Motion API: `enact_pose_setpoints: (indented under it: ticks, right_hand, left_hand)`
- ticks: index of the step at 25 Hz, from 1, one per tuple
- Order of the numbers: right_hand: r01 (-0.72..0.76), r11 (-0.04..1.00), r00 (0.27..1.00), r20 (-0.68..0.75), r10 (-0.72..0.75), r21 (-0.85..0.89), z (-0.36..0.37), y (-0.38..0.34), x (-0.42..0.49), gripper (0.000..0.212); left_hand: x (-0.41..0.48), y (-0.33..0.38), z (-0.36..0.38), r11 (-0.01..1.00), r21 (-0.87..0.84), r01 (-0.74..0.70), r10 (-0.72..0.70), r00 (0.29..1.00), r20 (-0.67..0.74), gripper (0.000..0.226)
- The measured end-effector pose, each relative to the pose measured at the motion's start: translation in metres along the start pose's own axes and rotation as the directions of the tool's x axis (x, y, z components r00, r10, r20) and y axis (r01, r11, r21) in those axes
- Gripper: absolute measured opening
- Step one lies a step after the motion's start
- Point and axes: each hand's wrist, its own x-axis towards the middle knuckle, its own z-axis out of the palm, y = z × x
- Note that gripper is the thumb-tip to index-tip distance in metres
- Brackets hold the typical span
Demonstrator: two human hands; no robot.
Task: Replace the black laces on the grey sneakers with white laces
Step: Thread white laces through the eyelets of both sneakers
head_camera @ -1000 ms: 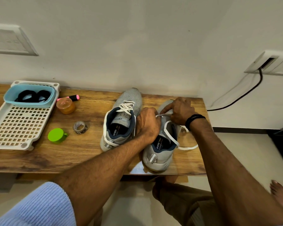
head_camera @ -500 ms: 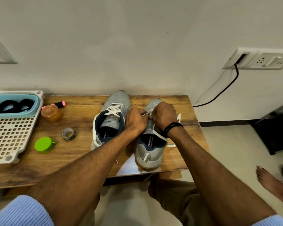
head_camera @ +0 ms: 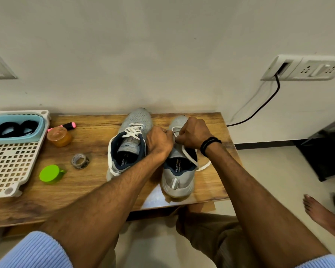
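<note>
Two grey shoes stand side by side on the tabletop (head_camera: 85, 190), toes to the wall, heels toward the person. The left shoe (head_camera: 138, 118) carries a white lacing (head_camera: 133, 130), crossed over its tongue. The right shoe (head_camera: 177, 178) is only partly threaded. Both hands work at its upper eyelets, knuckles nearly touching.

The left hand (head_camera: 159, 141) is curled into a tight fist against the inner side of the right shoe, its fingertips pinching the white lace (head_camera: 190, 157). The right hand (head_camera: 193, 134), fingers also curled, pinches the same lace just above the tongue. A loose run of it trails from that hand across the collar and off the shoe's outer side onto the wood. A black band (head_camera: 209, 145) circles the right wrist.

The black laces (head_camera: 14, 128) lie coiled in a blue tub (head_camera: 16, 140), well to the left, resting on a white tray (head_camera: 8, 167). Between tray and shoes sit an orange jar (head_camera: 59, 136), a pink marker (head_camera: 69, 125), a tape roll (head_camera: 80, 161) and a green cap (head_camera: 50, 174).
</note>
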Motion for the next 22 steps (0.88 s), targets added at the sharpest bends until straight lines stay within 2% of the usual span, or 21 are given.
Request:
enact_pose_setpoints:
  ticks: [4,7,10,13,17,19,21,22]
  right_hand:
    - [0.044,0.99,0.993,0.113,-0.029,-0.133,-0.012,0.0,-0.014,0.025]
    - [-0.014,0.993,0.999,0.039,0.019,-0.115,-0.006,-0.004,-0.015,0.026]
    - [-0.031,0.997,0.999,-0.019,0.03,-0.065,0.005,-0.01,-0.008,0.027]
    - [-0.023,0.993,0.999,-0.031,0.02,-0.113,0.016,-0.013,-0.005,0.031]
    - [-0.012,0.989,0.996,-0.085,0.0,-0.145,0.018,-0.021,-0.007,0.024]
    - [-0.038,0.98,0.994,-0.104,0.017,-0.197,0.014,-0.025,-0.012,0.027]
    - [-0.046,0.973,0.999,-0.038,0.039,-0.226,0.005,-0.029,-0.017,0.035]
    - [-0.027,0.979,0.998,0.042,0.036,-0.203,-0.003,-0.031,-0.02,0.038]
  left_hand:
    - [0.0,0.003,0.0,0.999,-0.041,-0.004,0.003,1.0,-0.016,0.036]
    - [-0.003,0.004,-0.002,0.997,-0.071,0.008,-0.005,0.999,0.037,0.046]
    - [0.0,0.006,-0.004,0.973,-0.179,0.145,-0.138,0.989,0.051,0.043]
    - [0.005,0.007,-0.007,0.927,-0.268,0.262,-0.255,0.965,0.062,0.032]
    - [0.004,0.008,-0.008,0.957,-0.21,0.201,-0.198,0.98,0.035,0.044]
    - [0.003,0.01,-0.01,0.971,-0.149,0.185,-0.189,0.982,-0.009,0.039]
    - [0.005,0.011,-0.012,0.98,-0.102,0.173,-0.177,0.984,-0.034,0.03]
    - [0.005,0.011,-0.012,0.983,-0.088,0.16,-0.164,0.986,-0.032,0.026]
